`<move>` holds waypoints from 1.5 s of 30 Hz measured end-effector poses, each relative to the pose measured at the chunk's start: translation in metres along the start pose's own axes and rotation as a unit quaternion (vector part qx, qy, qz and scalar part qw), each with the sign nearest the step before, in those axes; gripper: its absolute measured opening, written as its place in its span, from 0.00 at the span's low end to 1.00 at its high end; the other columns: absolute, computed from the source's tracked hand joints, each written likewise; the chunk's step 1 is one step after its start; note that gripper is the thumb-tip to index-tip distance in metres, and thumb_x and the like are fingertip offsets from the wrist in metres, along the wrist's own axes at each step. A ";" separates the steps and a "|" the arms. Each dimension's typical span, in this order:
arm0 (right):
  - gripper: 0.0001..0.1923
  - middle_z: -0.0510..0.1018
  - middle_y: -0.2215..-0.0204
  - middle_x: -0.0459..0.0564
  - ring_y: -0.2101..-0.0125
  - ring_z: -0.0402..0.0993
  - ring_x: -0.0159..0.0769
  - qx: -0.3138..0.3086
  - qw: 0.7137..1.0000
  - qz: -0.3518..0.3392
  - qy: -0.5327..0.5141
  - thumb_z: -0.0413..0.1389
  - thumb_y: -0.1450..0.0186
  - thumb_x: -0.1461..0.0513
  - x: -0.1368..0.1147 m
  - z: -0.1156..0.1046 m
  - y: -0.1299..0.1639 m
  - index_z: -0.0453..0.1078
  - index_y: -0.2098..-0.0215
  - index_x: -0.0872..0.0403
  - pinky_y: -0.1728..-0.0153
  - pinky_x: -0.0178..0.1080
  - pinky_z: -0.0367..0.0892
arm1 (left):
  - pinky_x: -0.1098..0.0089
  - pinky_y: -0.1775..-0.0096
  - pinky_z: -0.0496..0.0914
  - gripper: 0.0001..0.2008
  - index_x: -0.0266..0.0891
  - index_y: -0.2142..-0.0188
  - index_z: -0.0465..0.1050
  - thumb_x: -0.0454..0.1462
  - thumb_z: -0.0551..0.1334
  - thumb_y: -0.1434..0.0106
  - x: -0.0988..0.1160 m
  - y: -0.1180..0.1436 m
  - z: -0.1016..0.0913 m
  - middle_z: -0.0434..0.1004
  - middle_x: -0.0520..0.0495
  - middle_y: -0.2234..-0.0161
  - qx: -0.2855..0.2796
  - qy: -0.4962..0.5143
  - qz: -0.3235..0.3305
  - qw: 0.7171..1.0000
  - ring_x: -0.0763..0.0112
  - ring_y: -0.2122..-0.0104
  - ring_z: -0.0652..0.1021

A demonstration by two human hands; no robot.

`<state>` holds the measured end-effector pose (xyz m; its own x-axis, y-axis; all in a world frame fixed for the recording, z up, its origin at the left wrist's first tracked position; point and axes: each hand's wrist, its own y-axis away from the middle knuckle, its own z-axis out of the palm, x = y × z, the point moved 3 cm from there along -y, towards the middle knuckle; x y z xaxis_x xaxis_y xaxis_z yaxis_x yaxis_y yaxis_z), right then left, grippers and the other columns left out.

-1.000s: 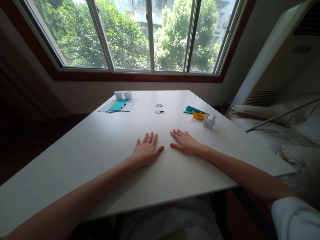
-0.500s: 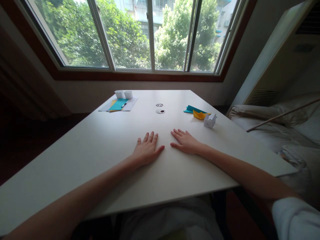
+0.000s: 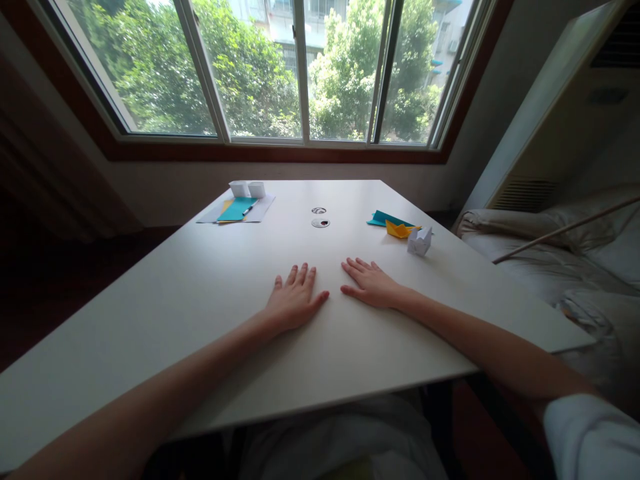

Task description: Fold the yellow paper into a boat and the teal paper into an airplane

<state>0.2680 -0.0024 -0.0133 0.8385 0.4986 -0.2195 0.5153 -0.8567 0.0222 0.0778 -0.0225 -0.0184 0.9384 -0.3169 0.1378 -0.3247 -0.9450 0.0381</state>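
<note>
My left hand (image 3: 295, 298) lies palm down on the white table (image 3: 175, 300), fingers spread, holding nothing. Also flat on the tabletop is my right hand (image 3: 370, 283), its fingers apart and a small gap between the two thumbs. Beyond my right hand sit a folded white paper shape (image 3: 419, 241), a yellow paper boat (image 3: 399, 229) and a teal folded paper piece (image 3: 387, 219). At the far left, teal paper (image 3: 237, 209) overlaps yellow and white sheets, with a pen (image 3: 249, 209) on top. Two small white boxes (image 3: 239, 189) stand behind the sheets.
Two round inserts, the nearer one a metallic disc (image 3: 321, 223), are set in the table's middle. A window (image 3: 260, 73) is beyond the far edge. To the right are cushioned bedding (image 3: 525, 240) and a thin stick (image 3: 565, 230) leaning across it.
</note>
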 end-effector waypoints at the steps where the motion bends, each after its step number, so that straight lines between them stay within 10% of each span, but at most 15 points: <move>1: 0.40 0.44 0.37 0.54 0.39 0.39 0.47 0.000 1.000 0.000 0.000 0.34 0.39 0.40 0.000 0.000 0.000 0.42 0.37 0.54 0.43 0.53 0.39 | 0.45 0.45 0.43 0.38 0.35 0.37 0.42 0.57 0.38 0.40 0.000 0.000 0.000 0.36 0.39 0.37 0.000 0.000 0.000 1.000 0.51 0.39 0.43; 45: 0.40 0.44 0.37 0.54 0.39 0.40 0.46 0.008 1.000 0.000 0.011 0.34 0.39 0.40 0.000 0.001 0.000 0.43 0.37 0.54 0.43 0.52 0.40 | 0.46 0.45 0.45 0.38 0.35 0.37 0.41 0.56 0.37 0.39 0.002 0.002 -0.003 0.37 0.40 0.37 0.001 -0.028 -0.005 1.000 0.53 0.39 0.44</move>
<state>0.2683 -0.0027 -0.0144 0.8426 0.5008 -0.1981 0.5119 -0.8590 0.0057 0.0791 -0.0250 -0.0151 0.9469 -0.3109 0.0820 -0.3147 -0.9485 0.0376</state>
